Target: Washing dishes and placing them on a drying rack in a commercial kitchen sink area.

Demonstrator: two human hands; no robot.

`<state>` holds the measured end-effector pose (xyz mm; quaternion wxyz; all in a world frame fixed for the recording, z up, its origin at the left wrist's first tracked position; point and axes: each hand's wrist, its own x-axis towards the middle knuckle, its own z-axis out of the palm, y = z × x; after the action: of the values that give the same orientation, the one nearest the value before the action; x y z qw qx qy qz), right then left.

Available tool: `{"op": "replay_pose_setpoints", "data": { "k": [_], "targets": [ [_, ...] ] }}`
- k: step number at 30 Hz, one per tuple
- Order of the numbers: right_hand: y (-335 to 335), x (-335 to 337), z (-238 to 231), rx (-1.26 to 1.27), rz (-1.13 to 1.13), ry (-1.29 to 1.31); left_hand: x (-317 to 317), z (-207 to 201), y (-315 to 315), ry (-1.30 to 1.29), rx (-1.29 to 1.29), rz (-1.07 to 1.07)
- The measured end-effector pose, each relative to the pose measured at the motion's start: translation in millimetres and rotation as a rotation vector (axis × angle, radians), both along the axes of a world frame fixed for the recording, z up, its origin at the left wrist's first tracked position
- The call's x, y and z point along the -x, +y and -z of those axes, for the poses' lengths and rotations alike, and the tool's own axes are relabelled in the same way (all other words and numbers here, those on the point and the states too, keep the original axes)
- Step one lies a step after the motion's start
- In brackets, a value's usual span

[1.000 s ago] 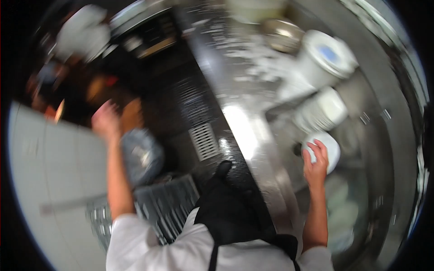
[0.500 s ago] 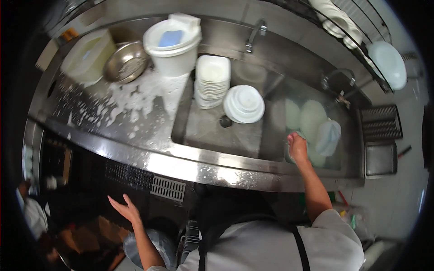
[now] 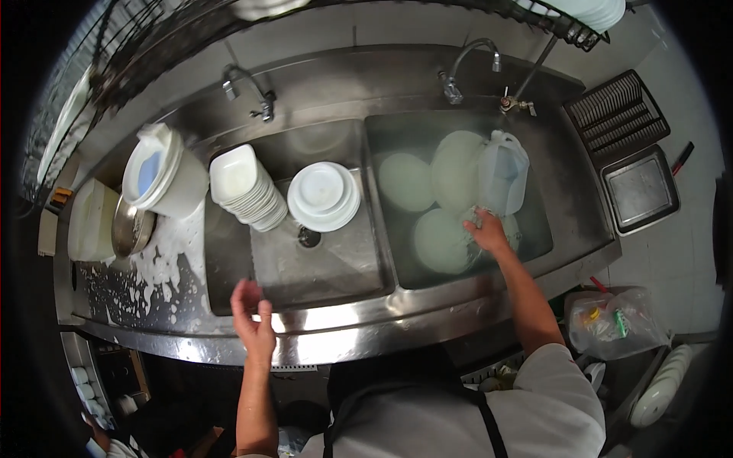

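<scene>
My right hand (image 3: 487,230) reaches into the right sink basin (image 3: 397,252), which is full of water with several white plates (image 3: 439,240) under the surface. Its fingers touch the edge of a submerged plate beside a clear plastic jug (image 3: 502,172); whether they grip it is unclear. My left hand (image 3: 252,320) hovers with fingers apart over the front rim of the steel sink (image 3: 343,324), holding nothing. In the left basin (image 3: 321,263) stand a stack of round white plates (image 3: 323,195) and a leaning stack of square white dishes (image 3: 244,187).
A white lidded bucket (image 3: 162,174), a metal bowl (image 3: 131,227) and soap foam (image 3: 164,263) sit on the left counter. Two faucets (image 3: 248,88) rise behind the basins. A dark rack (image 3: 618,111) and metal tray (image 3: 640,191) lie right. A plastic bag (image 3: 615,324) sits low right.
The view has swung from the floor side back over the sink. My right hand moved deeper into the right basin onto a plate; my left hand rose to the sink's front rim.
</scene>
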<state>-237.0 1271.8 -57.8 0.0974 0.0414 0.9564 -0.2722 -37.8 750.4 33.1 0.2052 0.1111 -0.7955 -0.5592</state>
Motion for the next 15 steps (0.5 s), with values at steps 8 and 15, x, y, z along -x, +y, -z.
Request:
{"op": "replay_pose_setpoints", "data": {
  "k": [8, 15],
  "targets": [
    [103, 123, 188, -0.081, 0.381, 0.092, 197, 58, 281, -0.475, -0.107, 0.482],
    [159, 169, 296, 0.634, 0.204, 0.332, 333, 217, 378, -0.519, 0.92, 0.687]
  ]
}}
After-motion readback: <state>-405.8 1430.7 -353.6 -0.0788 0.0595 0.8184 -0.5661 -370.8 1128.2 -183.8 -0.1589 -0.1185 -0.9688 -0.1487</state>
